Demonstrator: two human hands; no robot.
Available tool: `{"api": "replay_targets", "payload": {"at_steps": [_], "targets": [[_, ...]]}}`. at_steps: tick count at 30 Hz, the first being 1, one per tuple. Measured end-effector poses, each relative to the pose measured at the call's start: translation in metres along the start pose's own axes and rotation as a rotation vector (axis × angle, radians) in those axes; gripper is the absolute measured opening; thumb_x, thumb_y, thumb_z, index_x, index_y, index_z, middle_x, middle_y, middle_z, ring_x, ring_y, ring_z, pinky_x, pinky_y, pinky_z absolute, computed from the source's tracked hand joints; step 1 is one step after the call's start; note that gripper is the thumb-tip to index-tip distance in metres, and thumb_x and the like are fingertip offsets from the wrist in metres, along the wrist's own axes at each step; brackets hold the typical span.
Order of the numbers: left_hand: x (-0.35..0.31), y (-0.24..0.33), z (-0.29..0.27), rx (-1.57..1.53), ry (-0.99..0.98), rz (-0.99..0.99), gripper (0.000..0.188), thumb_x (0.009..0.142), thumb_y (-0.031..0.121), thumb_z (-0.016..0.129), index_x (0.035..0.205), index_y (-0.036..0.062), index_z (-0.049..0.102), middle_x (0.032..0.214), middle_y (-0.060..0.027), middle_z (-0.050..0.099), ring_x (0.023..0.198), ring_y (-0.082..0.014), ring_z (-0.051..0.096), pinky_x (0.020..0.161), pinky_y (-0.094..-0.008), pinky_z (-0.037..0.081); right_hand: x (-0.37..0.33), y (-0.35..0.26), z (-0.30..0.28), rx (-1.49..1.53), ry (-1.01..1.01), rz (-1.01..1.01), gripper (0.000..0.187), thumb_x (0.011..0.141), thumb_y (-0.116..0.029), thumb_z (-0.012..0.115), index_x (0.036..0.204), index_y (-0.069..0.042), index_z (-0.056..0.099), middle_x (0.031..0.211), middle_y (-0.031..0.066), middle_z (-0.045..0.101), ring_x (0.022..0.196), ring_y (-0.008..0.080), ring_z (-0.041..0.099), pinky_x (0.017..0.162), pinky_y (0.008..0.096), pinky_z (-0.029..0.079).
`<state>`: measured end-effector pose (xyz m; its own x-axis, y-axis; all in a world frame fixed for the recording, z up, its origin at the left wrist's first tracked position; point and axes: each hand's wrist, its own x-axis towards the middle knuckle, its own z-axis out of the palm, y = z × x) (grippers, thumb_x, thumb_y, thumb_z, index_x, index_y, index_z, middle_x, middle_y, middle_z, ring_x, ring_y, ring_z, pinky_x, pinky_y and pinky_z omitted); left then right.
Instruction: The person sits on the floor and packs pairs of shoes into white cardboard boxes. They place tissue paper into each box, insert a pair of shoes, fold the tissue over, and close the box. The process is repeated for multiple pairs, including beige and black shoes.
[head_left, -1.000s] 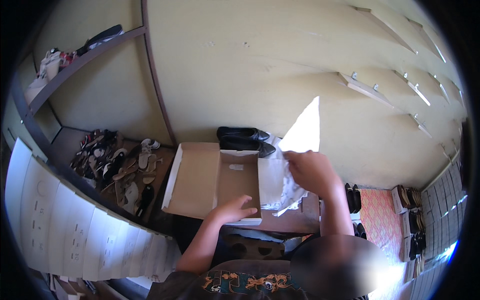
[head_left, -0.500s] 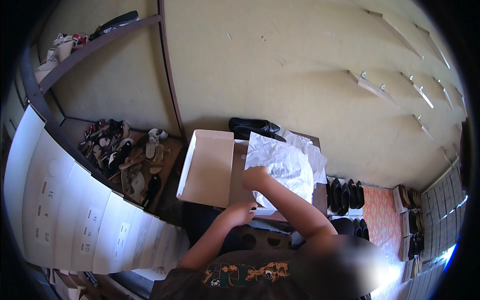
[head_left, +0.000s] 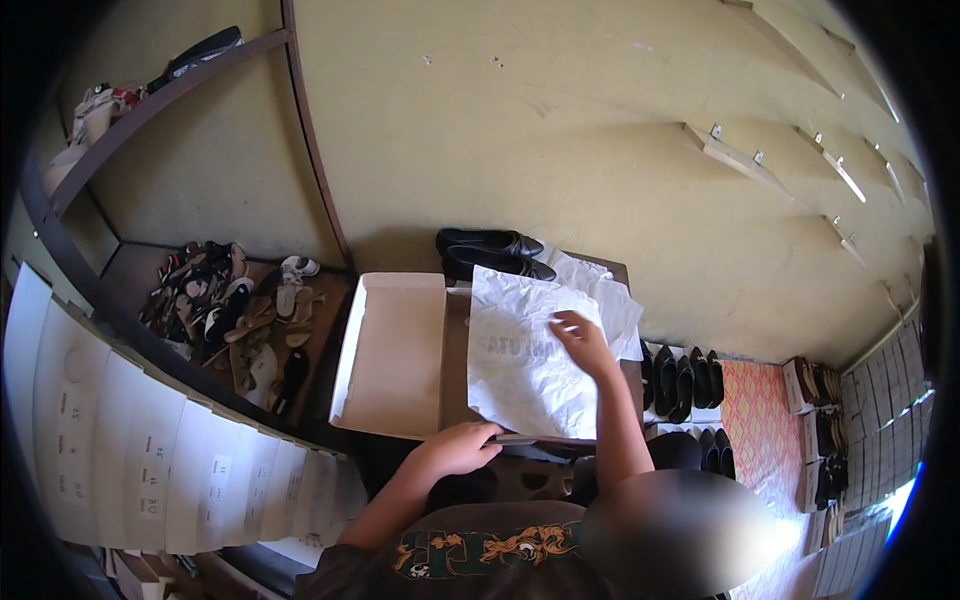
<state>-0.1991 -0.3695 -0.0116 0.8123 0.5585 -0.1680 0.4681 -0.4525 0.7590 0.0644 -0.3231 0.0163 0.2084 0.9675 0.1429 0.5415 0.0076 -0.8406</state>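
Head view only. Step in hand, as I judge it: arranging a white tissue paper sheet (head_left: 525, 385) across an open cardboard shoebox (head_left: 456, 345) on the tabletop (head_left: 619, 270). The two hands are apart. Left hand (head_left: 458, 449) is at the box's near edge, beside the sheet's lower left corner; I cannot tell whether its fingers pinch rim, paper or neither. Right hand (head_left: 582, 343) is over the sheet's right half, fingers loosely bent; contact with the paper is unclear to me. Next move, in my estimate, calls for a light, flat touch, since thin paper would likely crease or tear under a hard pull. Appearance of the sheet: crumpled, wrinkled, faint grey print near the middle, covering most of the box's interior and leaving a brown strip visible at left. Lid (head_left: 395, 350) lies open to the left. Black flat shoes (head_left: 487, 258) sit behind the box; another tissue sheet (head_left: 592, 277) lies beyond, at right.
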Motion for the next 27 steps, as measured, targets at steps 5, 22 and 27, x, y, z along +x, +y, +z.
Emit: {"api": "replay_targets", "payload": {"at_steps": [5,22,27], "targets": [[-0.023,0.024,-0.022,-0.032,-0.05,-0.071,0.029,0.088,0.028,0.054,0.095,0.0002,0.058,0.084,-0.0163,0.063,0.078,-0.0279,0.061,0.07,-0.0355,0.046,-0.034,0.132,-0.062,-0.057,0.193,0.339,0.042,0.082,-0.035,0.06,0.108,-0.002,0.058,0.096,0.0124,0.062,0.082,0.0197,0.059,0.071,0.0316,0.046],[0.133,-0.034,-0.06,0.098,0.555,-0.526,0.044,0.083,0.024,0.053,0.125,0.0157,0.043,0.123,-0.0216,0.043,0.112,-0.0334,0.047,0.087,-0.0391,0.042,-0.089,0.156,-0.078,0.777,0.142,0.454,0.012,0.087,-0.012,0.054,0.094,-0.003,0.055,0.075,0.0008,0.058,0.064,0.0087,0.055,0.059,0.0229,0.046],[0.147,-0.056,-0.063,-0.262,0.409,-0.44,0.051,0.077,0.009,0.051,0.127,0.0167,0.042,0.112,-0.0216,0.054,0.099,-0.0329,0.056,0.08,-0.0379,0.046,-0.089,0.131,-0.092,0.458,0.28,0.374,0.01,0.089,-0.014,0.052,0.093,-0.005,0.054,0.076,-0.0018,0.056,0.065,0.0049,0.05,0.059,0.0197,0.042]]}}
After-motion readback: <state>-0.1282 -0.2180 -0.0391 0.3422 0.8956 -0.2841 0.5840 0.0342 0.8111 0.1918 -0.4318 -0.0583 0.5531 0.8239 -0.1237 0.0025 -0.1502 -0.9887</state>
